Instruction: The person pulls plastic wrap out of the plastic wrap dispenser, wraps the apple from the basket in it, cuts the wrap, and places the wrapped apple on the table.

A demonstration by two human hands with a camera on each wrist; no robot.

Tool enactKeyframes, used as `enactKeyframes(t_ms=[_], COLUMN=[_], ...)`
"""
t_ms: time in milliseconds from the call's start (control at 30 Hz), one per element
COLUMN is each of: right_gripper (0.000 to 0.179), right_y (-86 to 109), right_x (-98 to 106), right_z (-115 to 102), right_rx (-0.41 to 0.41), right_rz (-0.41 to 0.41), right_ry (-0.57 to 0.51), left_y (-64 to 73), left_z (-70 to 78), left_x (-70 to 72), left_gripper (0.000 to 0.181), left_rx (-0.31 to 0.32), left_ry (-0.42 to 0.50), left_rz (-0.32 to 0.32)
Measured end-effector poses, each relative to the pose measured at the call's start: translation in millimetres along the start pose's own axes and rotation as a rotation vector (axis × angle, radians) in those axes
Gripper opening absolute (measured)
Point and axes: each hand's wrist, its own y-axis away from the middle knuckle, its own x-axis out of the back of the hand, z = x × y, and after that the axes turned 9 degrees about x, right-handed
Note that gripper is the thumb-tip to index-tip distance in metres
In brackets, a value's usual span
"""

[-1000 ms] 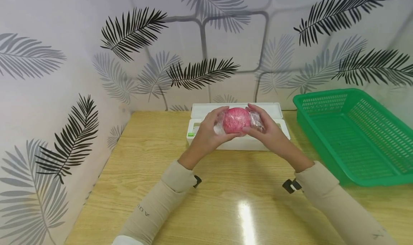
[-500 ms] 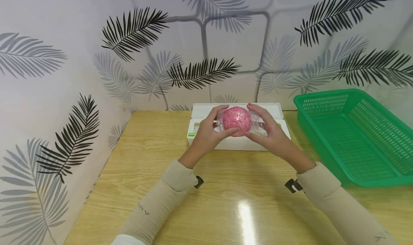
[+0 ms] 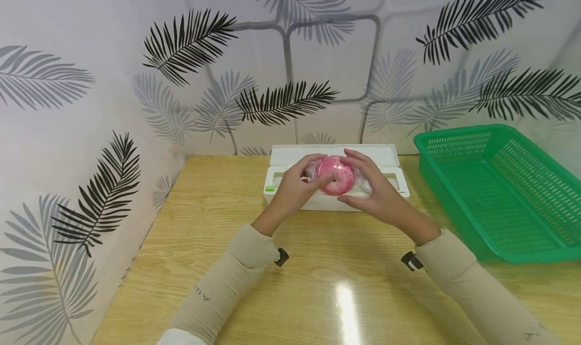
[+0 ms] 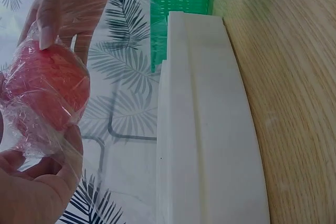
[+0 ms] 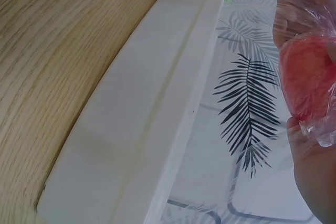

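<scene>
**Left hand (image 3: 290,186) and right hand (image 3: 376,186) gripping a pink ball (image 3: 343,172)**

From my end, I'm seeing both forearms angling forward and inward in beige sleeves (image 3: 240,264), with the wrists bending so that the palms are facing each other. The left hand's fingers are curving behind the ball while its thumb is lying across the front. The right hand's fingers are arching round the opposite side, its thumb meeting the lower edge. Both grips are standing about as wide as the ball, which is sitting right between the two sets of fingertips. Clear film (image 4: 32,129) is wrapping it and bunching among the fingers.

Just below the fingers, a long white box (image 3: 324,204) is resting on the wooden table (image 3: 181,224), its lid (image 3: 290,155) standing open behind them. Well to the right of the fingers, I'm seeing a green basket (image 3: 454,209).
</scene>
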Motion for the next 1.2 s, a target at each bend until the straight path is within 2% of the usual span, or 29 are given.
enactKeyframes(t_ms=[167, 367, 567, 667, 767, 833, 933, 1200], right_gripper=[0.079, 0.081, 0.074, 0.074, 0.074, 0.074, 0.073, 0.070], right_y=[1.5, -1.1, -7.9, -7.1, -3.1, -0.5, 1.5, -1.6], right_x=[-6, -6, -1, -1, -3, -4, -5, -3], right_z=[6, -3, -26, -24, -12, -3, 6, 7], right_rx=[-0.005, -0.091, -0.187, -0.230, -0.276, -0.315, -0.368, -0.456], right_rz=[0.005, 0.019, 0.048, 0.061, 0.077, 0.086, 0.104, 0.115], right_ry=[-0.018, 0.005, -0.024, -0.056, -0.087, -0.110, -0.148, -0.159], left_y=[-0.1, 0.5, 4.2, 4.8, 4.7, 4.6, 3.7, -3.1], left_z=[2.2, 4.2, 4.3, 3.7, 1.3, -0.5, -2.5, -7.4], left_x=[0.1, 1.2, 2.6, 2.2, 1.4, 0.9, -0.1, -2.4], left_gripper=[0.052, 0.061, 0.062, 0.070, 0.081, 0.088, 0.096, 0.097], left_rx=[0.043, 0.059, 0.008, -0.020, -0.053, -0.084, -0.163, -0.463], left_ry=[-0.041, -0.070, 0.021, 0.027, -0.034, -0.087, -0.163, -0.388], left_rz=[-0.010, -0.068, -0.168, -0.194, -0.196, -0.190, -0.171, -0.056])
